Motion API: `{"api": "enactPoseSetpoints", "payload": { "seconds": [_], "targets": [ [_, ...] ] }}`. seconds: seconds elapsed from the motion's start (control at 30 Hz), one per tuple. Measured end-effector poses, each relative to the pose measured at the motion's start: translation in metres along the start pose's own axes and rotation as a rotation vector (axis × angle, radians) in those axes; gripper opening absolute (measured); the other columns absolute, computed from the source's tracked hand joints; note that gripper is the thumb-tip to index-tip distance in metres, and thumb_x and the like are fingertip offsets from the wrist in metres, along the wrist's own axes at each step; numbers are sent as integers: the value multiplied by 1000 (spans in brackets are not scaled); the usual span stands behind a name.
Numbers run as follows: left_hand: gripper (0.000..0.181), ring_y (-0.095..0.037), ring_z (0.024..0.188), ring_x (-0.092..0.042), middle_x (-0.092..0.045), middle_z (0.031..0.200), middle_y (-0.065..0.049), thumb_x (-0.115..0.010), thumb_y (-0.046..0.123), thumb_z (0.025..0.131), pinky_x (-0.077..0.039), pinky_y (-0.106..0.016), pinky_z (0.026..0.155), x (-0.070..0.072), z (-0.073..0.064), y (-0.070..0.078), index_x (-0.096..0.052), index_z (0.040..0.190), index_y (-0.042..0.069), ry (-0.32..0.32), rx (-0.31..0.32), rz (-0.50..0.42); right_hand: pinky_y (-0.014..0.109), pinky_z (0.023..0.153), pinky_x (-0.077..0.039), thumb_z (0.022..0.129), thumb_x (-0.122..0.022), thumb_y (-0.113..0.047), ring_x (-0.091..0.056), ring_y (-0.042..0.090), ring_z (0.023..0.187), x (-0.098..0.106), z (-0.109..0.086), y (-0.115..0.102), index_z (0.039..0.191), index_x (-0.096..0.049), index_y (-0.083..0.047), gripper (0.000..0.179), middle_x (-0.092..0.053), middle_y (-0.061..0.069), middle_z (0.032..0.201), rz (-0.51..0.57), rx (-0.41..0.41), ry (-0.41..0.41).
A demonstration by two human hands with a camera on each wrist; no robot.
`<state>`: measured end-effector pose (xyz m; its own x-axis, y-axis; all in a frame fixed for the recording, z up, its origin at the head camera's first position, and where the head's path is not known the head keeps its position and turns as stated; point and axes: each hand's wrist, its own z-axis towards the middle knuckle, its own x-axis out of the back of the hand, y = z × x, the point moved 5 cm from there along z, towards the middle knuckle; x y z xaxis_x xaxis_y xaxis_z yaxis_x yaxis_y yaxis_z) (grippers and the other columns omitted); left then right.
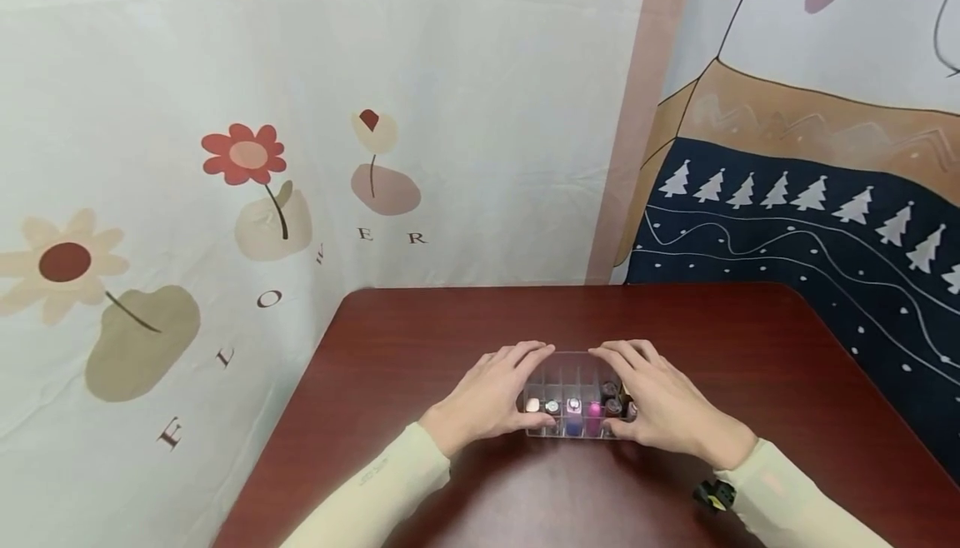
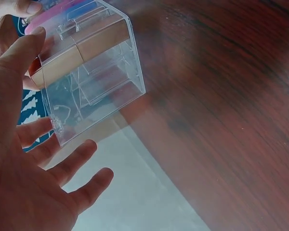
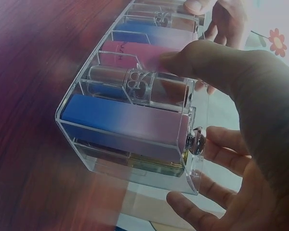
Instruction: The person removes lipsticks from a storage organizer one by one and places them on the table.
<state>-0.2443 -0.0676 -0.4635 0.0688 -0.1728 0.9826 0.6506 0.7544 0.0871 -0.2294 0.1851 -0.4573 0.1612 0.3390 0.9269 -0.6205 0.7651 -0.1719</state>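
Box (image 1: 576,369): clear, holding cosmetics (image 1: 574,423)
Left grip (image 1: 491,391): curled round one end
Right grip (image 1: 663,398): curled round the other
Surface (image 1: 405,331): reddish wood

Right hand (image 3: 262,113) grips clear organizer (image 3: 103,167); pink tube (image 3: 127,53), blue-pink box (image 3: 120,119) inside; left hand (image 3: 232,21) beyond.

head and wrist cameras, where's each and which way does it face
Head: on the head, facing forward and down at the clear organizer; left hand, right hand, sleeves show.
Left wrist: worn there, facing the organizer's left end; both hands show.
Right wrist: worn there, facing its right end; both hands show.
Wrist views share the organizer.
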Motion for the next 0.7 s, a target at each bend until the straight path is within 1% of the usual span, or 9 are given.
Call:
{"api": "enactPoseSetpoints", "payload": {
  "seconds": [0.13, 0.23, 0.33, 0.37, 0.47, 0.57, 0.6, 0.7],
  "targets": [
    [107, -30, 155, -65, -54, 178, -4, -86, 71, 98, -58, -54, 125, 0, -2, -1, -41, 181, 20, 1, 3, -5, 59, 103, -67, 75, -109, -40, -62, 35, 140, -1, 1, -1, 162, -62, -13, 103, -66, 8, 160, -3, 7, 7],
    [107, -31, 154, -65, -54, 178, -4, -85, 71, 99, -59, -55, 124, 0, -2, -3, -40, 181, 21, 19, -4, -30, 58, 103, -67, 74, -109, -41, -62, 35, 140, -1, 2, 0, 162, -62, -13, 103, -66, 8, 160, -12, 7, 13],
    [106, -32, 152, -66, -54, 177, -4, -82, 73, 101, -59, -58, 122, 0, -2, -5, -38, 182, 22, 46, -27, -63, 58, 102, -67, 73, -110, -40, -63, 35, 139, -1, 2, -1, 161, -62, -13, 104, -66, 8, 159, -16, 5, 18],
    [107, -31, 154, -65, -53, 179, -4, -78, 77, 101, -59, -56, 123, -8, -1, -10, -36, 183, 23, 66, -46, -73, 58, 102, -67, 73, -110, -40, -63, 35, 139, -1, 2, -1, 161, -62, -13, 104, -66, 8, 159, -15, 5, 18],
    [107, -32, 154, -65, -53, 179, -4, -75, 80, 102, -58, -57, 123, -8, -2, -11, -35, 184, 25, 71, -58, -85, 59, 102, -67, 72, -110, -39, -63, 35, 139, -1, 1, -2, 161, -62, -13, 104, -67, 8, 158, -11, 8, 24],
    [105, -31, 154, -65, -54, 178, -5, -78, 76, 101, -59, -56, 123, -7, -1, -10, -37, 183, 23, 68, -52, -76, 59, 101, -67, 71, -110, -38, -63, 35, 138, 0, 1, -2, 160, -63, -13, 104, -67, 9, 158, -14, 9, 31],
    [104, -33, 153, -66, -55, 177, -6, -82, 72, 101, -59, -58, 122, 0, -2, -5, -40, 181, 21, 48, -35, -71, 59, 101, -67, 71, -110, -38, -63, 35, 138, 0, 1, -2, 160, -63, -13, 104, -67, 9, 158, -13, 9, 32],
    [104, -32, 153, -67, -56, 176, -6, -86, 68, 100, -60, -56, 122, -1, -1, -4, -42, 180, 19, 33, -20, -48, 60, 102, -66, 72, -109, -38, -63, 35, 139, -2, 1, -1, 161, -62, -13, 104, -67, 10, 159, -11, 0, 23]
  ]
}}
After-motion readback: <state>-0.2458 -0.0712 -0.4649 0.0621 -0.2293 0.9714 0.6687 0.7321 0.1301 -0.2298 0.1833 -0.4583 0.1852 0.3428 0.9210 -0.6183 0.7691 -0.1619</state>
